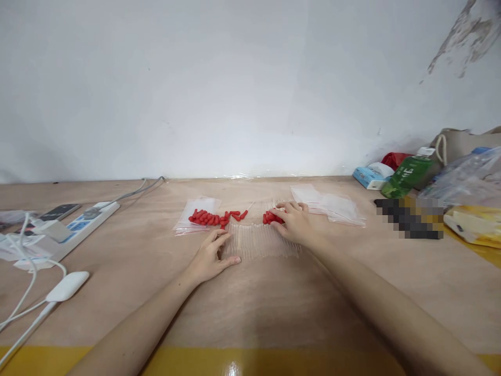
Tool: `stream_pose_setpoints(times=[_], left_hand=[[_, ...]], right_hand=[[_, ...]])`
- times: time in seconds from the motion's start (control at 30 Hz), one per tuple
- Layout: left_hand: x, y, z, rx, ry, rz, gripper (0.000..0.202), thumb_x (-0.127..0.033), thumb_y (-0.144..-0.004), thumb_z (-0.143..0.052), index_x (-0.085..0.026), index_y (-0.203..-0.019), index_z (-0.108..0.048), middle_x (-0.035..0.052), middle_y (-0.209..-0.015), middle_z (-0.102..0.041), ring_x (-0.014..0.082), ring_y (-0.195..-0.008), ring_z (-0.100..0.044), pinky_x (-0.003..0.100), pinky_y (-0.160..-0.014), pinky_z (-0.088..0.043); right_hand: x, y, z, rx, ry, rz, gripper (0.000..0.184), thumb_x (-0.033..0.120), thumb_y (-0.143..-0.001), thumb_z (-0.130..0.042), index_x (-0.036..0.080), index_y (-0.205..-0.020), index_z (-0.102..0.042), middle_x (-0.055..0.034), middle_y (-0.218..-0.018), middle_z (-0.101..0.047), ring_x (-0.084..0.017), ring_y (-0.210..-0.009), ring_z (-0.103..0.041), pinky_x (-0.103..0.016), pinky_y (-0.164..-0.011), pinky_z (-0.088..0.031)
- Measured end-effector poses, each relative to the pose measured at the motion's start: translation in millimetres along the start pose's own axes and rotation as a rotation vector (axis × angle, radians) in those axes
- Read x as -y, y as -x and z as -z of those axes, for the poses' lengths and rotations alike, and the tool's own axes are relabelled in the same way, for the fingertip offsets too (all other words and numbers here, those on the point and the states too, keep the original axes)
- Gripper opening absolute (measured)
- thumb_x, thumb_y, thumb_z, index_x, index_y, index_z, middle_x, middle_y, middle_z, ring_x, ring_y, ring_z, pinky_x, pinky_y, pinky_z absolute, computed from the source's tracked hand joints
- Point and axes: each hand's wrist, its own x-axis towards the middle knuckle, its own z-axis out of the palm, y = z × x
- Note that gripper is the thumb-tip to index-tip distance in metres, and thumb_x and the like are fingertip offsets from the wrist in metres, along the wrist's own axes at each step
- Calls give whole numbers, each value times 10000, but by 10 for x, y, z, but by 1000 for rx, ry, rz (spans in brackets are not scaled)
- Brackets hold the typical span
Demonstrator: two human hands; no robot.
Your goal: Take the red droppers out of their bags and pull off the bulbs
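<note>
The left hand (209, 257), thumb and fingers parted, rests at the left end of a row of clear tubes (256, 241), while the right hand (293, 223) reaches over it to red bulb-shaped caps (267, 217), its grip unclear.

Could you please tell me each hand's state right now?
Left hand: open, at the left end of the tubes.
Right hand: over red pieces; grip cannot be told.

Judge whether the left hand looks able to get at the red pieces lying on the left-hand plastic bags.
Likely yes: the left hand appears to hold nothing, and the red pieces lie on the bags just ahead of it, with nothing visible in the way.
</note>
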Motion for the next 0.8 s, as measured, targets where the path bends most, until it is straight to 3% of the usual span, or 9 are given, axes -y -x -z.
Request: stream_pose_setpoints(times=[0.13, 0.3, 0.47, 0.57, 0.67, 0.8], left_hand=[[16, 6, -11, -73, 66, 55, 494, -447, -784, -544, -183, -1194, -473, 73, -1048, -480, 124, -740, -532, 279, -635, -502], [65, -15, -47, -144, 123, 104, 328, -389, -864, -435, -173, -1092, -527, 57, -991, -501, 107, -703, -526, 269, -630, -486], [66, -18, -45, -183, 96, 113, 302, -366, -873, -425, -167, -1065, -545, 62, -969, -530, 132, -753, -534, 281, -653, -473], [40, -18, -30, -209, 62, 77, 281, -341, -870, -433, -173, -1070, -538, 61, -967, -542, 144, -773, -535, 283, -661, -470], [-24, -31, -19, -252, -15, -12, 312, -300, -860, -453, -188, -1148, -494, 74, -1043, -527, 179, -923, -521, 329, -789, -454], [-179, -46, -30, -375, -218, -196, 434, -262, -834, -504, -206, -1256, -420, 116, -1200, -466, 241, -1115, -426, 413, -934, -346]], right_hand=[[64, -77, -113, 37, 43, 34, 173, 230, -812, -507, 269, -891, -655, -41, -979, -617, -219, -960, -457, -447, -867, -195], [61, -60, -179, -24, 33, 15, 221, 164, -825, -470, 271, -841, -663, -25, -862, -629, -193, -891, -471, -450, -888, -163], [85, -84, -203, -196, -126, -193, 214, 227, -880, -403, 220, -923, -612, -26, -851, -651, -181, -868, -520, -431, -911, -187], [106, -23, -117, -266, -301, -279, 210, 255, -881, -393, 198, -957, -580, -33, -864, -651, -172, -835, -545, -381, -866, -278], [154, 162, 51, -267, -385, -172, 201, 246, -865, -407, 189, -972, -568, -52, -878, -638, -176, -833, -547, -335, -792, -348], [274, 489, 240, -130, -394, 73, 177, 184, -841, -432, 221, -931, -580, -25, -828, -634, -161, -815, -537, -344, -823, -340]])
